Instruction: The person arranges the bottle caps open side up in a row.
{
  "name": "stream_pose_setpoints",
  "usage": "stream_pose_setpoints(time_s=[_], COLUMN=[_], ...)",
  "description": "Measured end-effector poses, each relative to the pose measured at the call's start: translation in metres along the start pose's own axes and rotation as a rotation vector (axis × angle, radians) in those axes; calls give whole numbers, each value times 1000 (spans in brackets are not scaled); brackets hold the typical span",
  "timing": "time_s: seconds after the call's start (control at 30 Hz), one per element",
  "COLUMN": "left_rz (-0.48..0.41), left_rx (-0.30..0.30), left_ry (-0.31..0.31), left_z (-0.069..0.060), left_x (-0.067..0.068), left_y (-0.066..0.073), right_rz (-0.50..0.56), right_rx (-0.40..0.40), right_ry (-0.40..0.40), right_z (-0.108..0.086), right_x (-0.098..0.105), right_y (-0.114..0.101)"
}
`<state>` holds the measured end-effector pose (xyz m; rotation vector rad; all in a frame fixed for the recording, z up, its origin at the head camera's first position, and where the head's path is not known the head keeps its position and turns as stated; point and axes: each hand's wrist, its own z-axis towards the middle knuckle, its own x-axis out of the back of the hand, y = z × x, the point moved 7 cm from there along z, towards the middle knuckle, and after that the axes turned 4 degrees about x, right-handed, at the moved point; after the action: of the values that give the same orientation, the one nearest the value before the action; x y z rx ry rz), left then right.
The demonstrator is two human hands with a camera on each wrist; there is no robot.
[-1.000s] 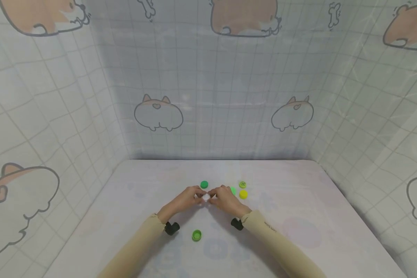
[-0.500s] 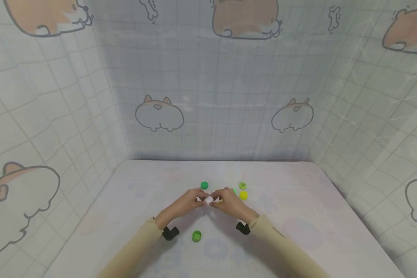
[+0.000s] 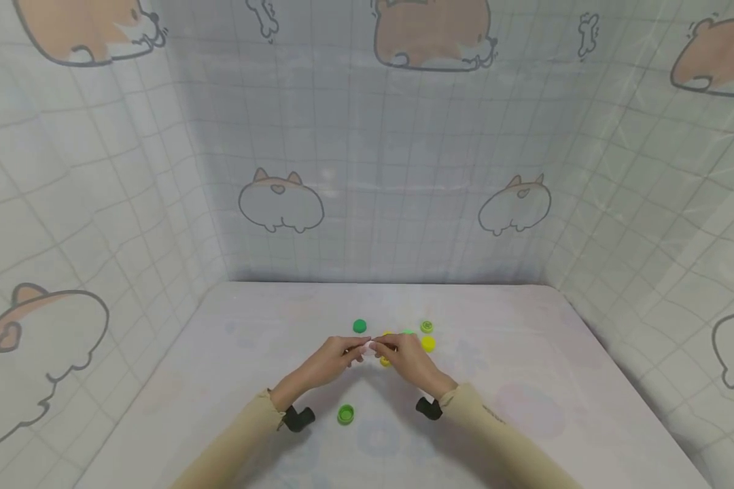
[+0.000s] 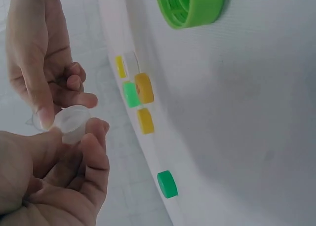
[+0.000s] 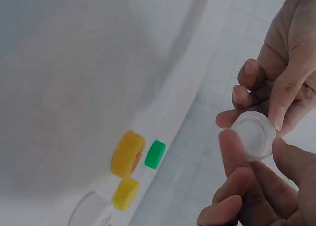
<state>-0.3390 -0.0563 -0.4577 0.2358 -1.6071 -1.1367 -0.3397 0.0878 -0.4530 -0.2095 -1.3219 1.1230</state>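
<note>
Above the table, my left hand (image 3: pixel 330 360) and right hand (image 3: pixel 411 360) meet over a small translucent white bottle cap (image 5: pixel 254 134). Both pinch it between thumb and fingertips from opposite sides. Its round hollow side shows in the right wrist view. In the left wrist view, fingers of both hands cover parts of the cap's rim. Yellow caps (image 3: pixel 386 361) and a light green cap (image 3: pixel 408 333) lie on the table around the right hand, partly hidden by it in the head view.
A dark green cap (image 3: pixel 359 326) lies beyond the hands. To the right are a yellow cap (image 3: pixel 428 343) and a lime cap (image 3: pixel 427 326). An upturned green cap (image 3: pixel 345 414) sits nearer the front. A clear round piece (image 4: pixel 131 63) stands among the coloured caps. Patterned cloth walls (image 3: pixel 367 170) enclose the table.
Both hands have shifted slightly to the right with the white cap, and their fingers have changed position around it. More of the yellow caps shows beside the right hand.
</note>
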Motion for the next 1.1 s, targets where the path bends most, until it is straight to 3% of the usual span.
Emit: stream_pose_setpoints(time_s=[0.1,0.2,0.4,0.53,0.83,1.1], left_rz=[-23,-52,-42,-22,32,4], left_rx=[11,8,-42,-62,-36,-28], left_ry=[35,72,149,178,185,176], left_z=[-1,1,0,0,4,6], left_x=[3,5,9,10,7,5], left_y=[2,4,7,8,3,9], right_rz=[47,94,191,227,221,226], right_rx=[-13,-77,-227,-275,-164,-209], right_ry=[13,13,18,29,-2,50], right_z=[5,8,12,12,13,15], right_x=[0,0,1,2,-4,-5], right_y=[4,12,23,25,18,16])
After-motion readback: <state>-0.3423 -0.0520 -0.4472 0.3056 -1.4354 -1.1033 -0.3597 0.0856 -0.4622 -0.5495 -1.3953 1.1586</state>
